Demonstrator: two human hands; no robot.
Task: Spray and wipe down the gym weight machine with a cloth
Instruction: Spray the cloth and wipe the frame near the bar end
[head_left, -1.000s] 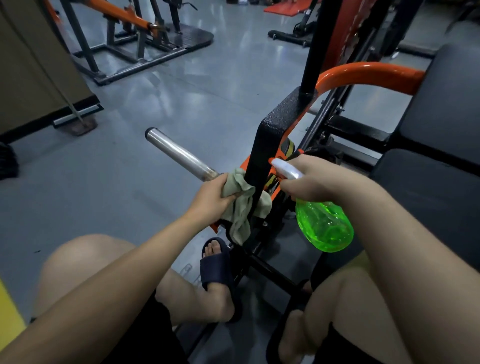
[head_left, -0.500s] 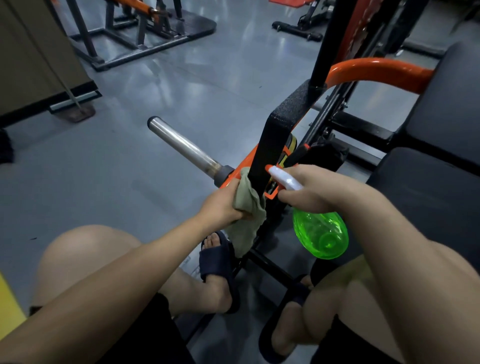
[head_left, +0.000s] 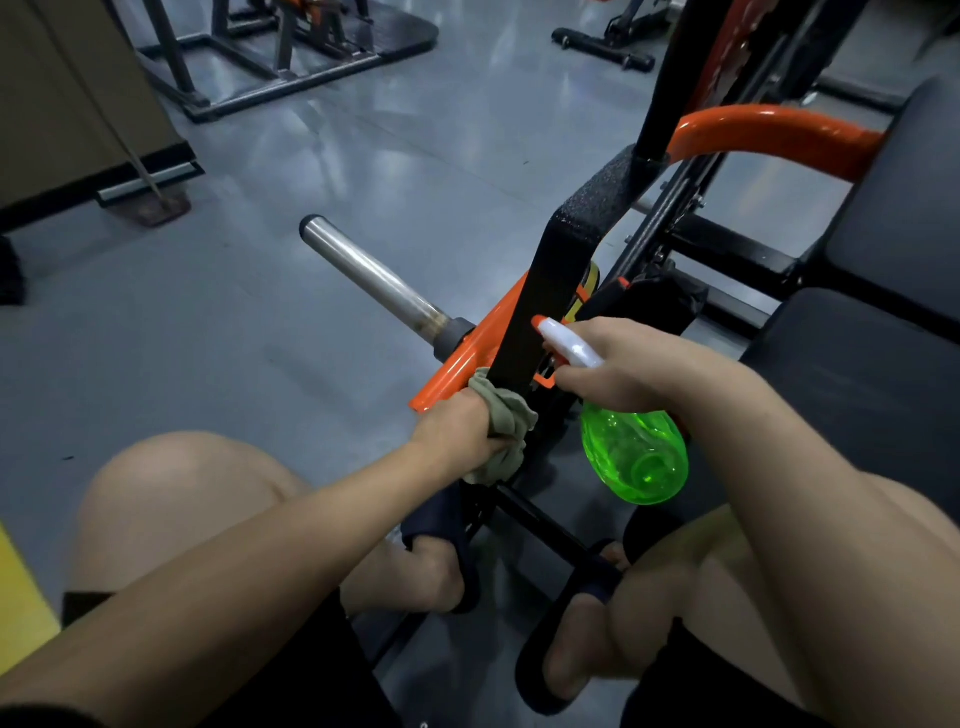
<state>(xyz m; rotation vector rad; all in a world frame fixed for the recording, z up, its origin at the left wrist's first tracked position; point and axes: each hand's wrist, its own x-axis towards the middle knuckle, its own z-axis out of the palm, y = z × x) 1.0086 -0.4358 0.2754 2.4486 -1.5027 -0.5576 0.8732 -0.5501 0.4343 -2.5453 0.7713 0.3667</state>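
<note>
Two hands at the weight machine (head_left: 779, 136), viewed from above. Left hand (head_left: 457, 431) curled tightly round an olive cloth (head_left: 508, 422), pressing it on the near end of the orange frame arm (head_left: 467, 364) beside the black upright (head_left: 550, 291). Right hand (head_left: 628, 366) gripping the neck of a green spray bottle (head_left: 636, 460), nozzle just right of the upright. Steel plate peg (head_left: 363, 275) projecting far left.

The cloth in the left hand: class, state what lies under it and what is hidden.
The cloth, gripped by the left hand, lies on the lower end of the machine's orange bar. The bar's surface under the cloth is covered.
</note>
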